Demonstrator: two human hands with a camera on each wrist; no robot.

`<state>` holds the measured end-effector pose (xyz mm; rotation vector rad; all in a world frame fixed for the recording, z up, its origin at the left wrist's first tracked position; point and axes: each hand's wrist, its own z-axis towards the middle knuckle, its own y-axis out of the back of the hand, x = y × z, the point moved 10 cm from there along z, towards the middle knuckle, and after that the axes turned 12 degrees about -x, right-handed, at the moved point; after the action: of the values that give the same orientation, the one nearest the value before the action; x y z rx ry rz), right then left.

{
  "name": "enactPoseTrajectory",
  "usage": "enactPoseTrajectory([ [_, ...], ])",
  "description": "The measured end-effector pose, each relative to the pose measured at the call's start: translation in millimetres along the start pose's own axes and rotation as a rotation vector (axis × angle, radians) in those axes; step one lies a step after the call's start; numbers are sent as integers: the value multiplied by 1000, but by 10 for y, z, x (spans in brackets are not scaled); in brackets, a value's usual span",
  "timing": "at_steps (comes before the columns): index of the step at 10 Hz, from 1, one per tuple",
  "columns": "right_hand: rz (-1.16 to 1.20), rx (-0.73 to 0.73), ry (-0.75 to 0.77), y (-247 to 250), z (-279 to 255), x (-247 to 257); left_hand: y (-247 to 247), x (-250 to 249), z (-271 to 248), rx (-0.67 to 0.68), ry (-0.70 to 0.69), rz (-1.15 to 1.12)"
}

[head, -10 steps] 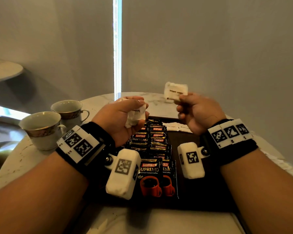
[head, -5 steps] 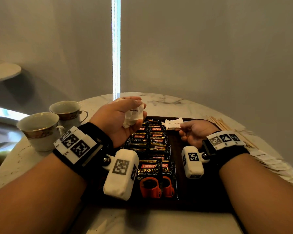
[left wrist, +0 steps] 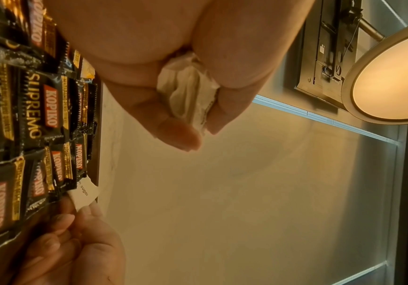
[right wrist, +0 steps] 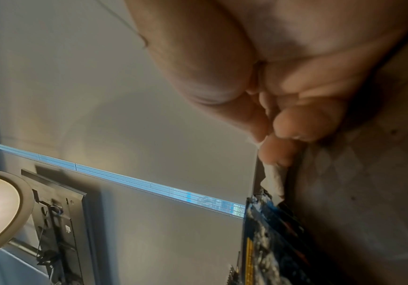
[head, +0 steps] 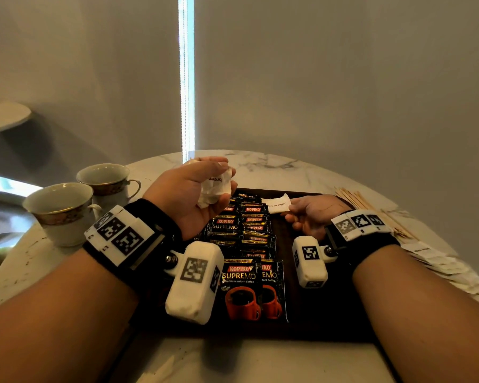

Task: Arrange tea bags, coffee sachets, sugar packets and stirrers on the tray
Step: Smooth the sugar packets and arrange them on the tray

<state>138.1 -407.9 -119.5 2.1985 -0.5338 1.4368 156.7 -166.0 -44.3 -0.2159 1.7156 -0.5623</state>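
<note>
- My left hand (head: 190,194) is raised above the far left part of the dark rectangular tray (head: 340,305), fingers curled round a crumpled bunch of white paper sugar packets (head: 215,189).
- My right hand (head: 313,214) is low over the tray's far edge, thumb and fingertips pinching one flat white paper packet printed "brown sugar" (head: 277,205).
- That packet pokes out to the left of my right grip, just beside the far end of the two rows of black Kopiko Supremo coffee sachets (head: 246,244); can't tell if it touches the tray.
- Bare dark tray surface runs under and behind my right wrist, right of the sachet rows.
- Right of my right hand, off the tray: thin wooden stirrers (head: 371,205) fanned on the white marble round table (head: 260,161), more white packets (head: 440,261) spread nearer me.
- Left of my left hand, well apart: two white gold-rimmed teacups (head: 67,208), side by side.
- Left wrist view only: the bunch (left wrist: 190,92) wedged between thumb and fingers, several folded layers; my right fingertips (left wrist: 85,212) on the single packet (left wrist: 83,194) at the tray's rim.
- Right wrist view only: the packet's edge (right wrist: 273,177) below my pinching fingertips, sachets (right wrist: 266,231) just past it; blurry.
</note>
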Motion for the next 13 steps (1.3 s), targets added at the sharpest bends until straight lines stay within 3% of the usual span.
enactPoseTrajectory([
  [6,16,33,29,-31,36,5,-5,-7,13,27,15,-24],
  [11,42,-93,8,77,46,28,-14,-5,-12,27,31,-48],
  [13,73,-14,5,2,13,27,-6,-4,-25,18,34,-63],
])
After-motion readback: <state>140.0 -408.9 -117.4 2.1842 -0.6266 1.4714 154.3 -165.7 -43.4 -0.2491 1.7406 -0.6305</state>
